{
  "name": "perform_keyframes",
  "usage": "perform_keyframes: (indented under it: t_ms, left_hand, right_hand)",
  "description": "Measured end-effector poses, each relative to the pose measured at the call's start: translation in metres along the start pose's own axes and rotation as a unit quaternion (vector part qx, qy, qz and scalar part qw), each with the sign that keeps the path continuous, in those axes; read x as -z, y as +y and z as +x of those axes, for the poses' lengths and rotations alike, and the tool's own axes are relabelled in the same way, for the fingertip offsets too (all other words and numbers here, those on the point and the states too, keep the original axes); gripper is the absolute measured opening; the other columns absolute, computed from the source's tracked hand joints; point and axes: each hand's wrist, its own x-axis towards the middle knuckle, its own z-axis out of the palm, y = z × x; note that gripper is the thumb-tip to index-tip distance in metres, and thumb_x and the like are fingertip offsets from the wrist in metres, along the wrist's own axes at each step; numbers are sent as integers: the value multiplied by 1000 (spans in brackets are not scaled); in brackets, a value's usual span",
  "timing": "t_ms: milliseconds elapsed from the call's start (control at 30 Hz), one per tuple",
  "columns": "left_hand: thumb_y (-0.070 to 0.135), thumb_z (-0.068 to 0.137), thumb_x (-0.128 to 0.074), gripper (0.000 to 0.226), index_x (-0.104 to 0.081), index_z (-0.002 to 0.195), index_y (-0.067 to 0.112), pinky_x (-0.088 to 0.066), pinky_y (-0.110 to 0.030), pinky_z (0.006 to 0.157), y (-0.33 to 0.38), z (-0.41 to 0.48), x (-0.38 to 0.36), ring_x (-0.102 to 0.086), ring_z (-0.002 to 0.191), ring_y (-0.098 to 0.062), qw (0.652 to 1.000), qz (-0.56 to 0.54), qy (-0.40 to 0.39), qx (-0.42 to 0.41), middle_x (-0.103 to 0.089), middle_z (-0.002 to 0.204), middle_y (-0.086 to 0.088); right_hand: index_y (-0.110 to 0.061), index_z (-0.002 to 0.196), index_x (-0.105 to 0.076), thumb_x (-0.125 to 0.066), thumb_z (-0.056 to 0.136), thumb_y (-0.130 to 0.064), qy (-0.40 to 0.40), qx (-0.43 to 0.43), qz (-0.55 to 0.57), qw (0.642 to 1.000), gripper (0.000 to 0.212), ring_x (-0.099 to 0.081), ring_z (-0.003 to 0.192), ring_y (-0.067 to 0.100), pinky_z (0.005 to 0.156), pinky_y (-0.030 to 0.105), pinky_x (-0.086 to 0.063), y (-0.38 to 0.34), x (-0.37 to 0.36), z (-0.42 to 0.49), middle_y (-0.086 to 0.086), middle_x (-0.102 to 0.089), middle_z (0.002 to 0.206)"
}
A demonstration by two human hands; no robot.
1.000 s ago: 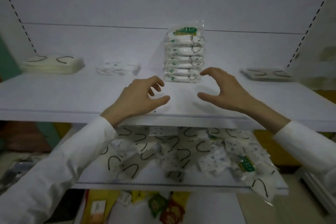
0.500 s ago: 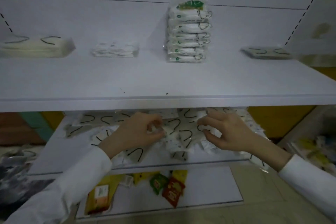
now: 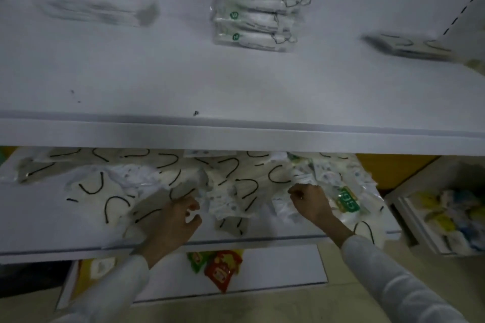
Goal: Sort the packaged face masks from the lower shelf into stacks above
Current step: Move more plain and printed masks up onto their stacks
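Lower frame: on the lower shelf point(image 3: 34, 217), the right hand point(image 3: 311, 203) pinches a packet point(image 3: 304, 179) among the loose packaged masks point(image 3: 236, 186); blur hides whether the curled left hand point(image 3: 178, 220) grips one. The stack point(image 3: 259, 8) on the upper shelf point(image 3: 236, 81) is cut off at the top edge.

The upper shelf point(image 3: 236, 81) and lower shelf point(image 3: 39, 217) are white. The loose masks point(image 3: 183, 181) are white with black loops; some are printed, perhaps with small bluish dots. Green marks are carried by the stack point(image 3: 259, 16) and one pack point(image 3: 347, 200). Red and green packets point(image 3: 220, 267) are seen below.
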Motion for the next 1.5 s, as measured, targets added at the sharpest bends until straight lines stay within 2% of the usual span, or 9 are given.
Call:
perform_keyframes:
  t_ms: [167,400,700,933,1067,1200,1300,1400,1500]
  left_hand:
    - [6,82,-65,14,-61,87,19,-49,-29,73,-12,14,-48,-58,81,-17,999,-6,44,-5,-62,86,0]
    - [7,81,-67,20,-57,84,25,-46,-25,71,-24,15,-81,-59,80,-13,998,1,58,-9,-64,84,2]
    - [2,79,-68,16,-63,83,17,-42,-21,69,-27,11,-86,-60,79,-14,998,17,61,-11,-61,79,5]
    - [2,78,-69,12,-66,82,13,-37,-2,63,-21,15,-94,-58,74,-7,997,14,62,-39,-55,73,16]
    - [1,78,-69,25,-58,76,24,-38,-2,63,-19,16,-95,-56,73,-2,997,-7,62,-35,-56,72,17]
    - [-2,80,-66,29,-58,76,25,-42,-7,67,-13,20,-94,-56,67,-4,994,-52,95,-3,-57,72,18]
    - [7,84,-66,16,-61,98,15,-47,-19,78,-2,29,-91,-58,87,-12,987,-113,114,31,-62,91,4]
    - [18,85,-67,25,-56,106,26,-41,-7,73,21,44,-86,-54,96,-3,958,-267,56,85,-58,105,8]
    - [23,82,-70,32,-54,110,24,-44,-18,78,32,60,-84,-59,96,-6,929,-342,-52,132,-62,106,10]
  right_hand:
    - [-3,111,-62,-48,92,-15,9,-78,-18,997,26,-60,103,34,79,33,-48,14,-23,55,19,-65,109]
    - [-6,125,-50,-57,87,-40,1,-200,-55,978,51,-49,121,32,98,39,-41,19,-58,93,15,-52,129]
    - [-9,131,-41,-64,79,-33,10,-91,-109,990,61,-43,123,31,100,41,-36,20,-76,92,14,-47,131]
    - [-15,111,-56,-59,82,-19,13,-90,-113,989,29,-51,115,30,95,39,-37,16,-74,100,8,-60,115]
    - [-11,87,-57,-58,80,-7,63,-31,94,993,8,-61,85,30,65,27,-40,24,-61,98,11,-62,83]
    - [-11,94,-63,-57,78,3,57,-39,290,955,23,-56,63,21,58,28,-45,28,-31,94,4,-62,69]
    - [-17,98,-61,-61,79,9,-15,-23,388,921,33,-53,52,7,52,22,-43,16,-11,81,-6,-59,58]
    - [-17,101,-57,-64,81,8,-134,10,390,911,33,-58,58,9,54,15,-46,-4,-5,66,4,-62,69]
    - [-1,96,-63,-66,80,7,-183,54,381,905,18,-60,69,17,66,29,-47,-20,-19,64,12,-64,80]
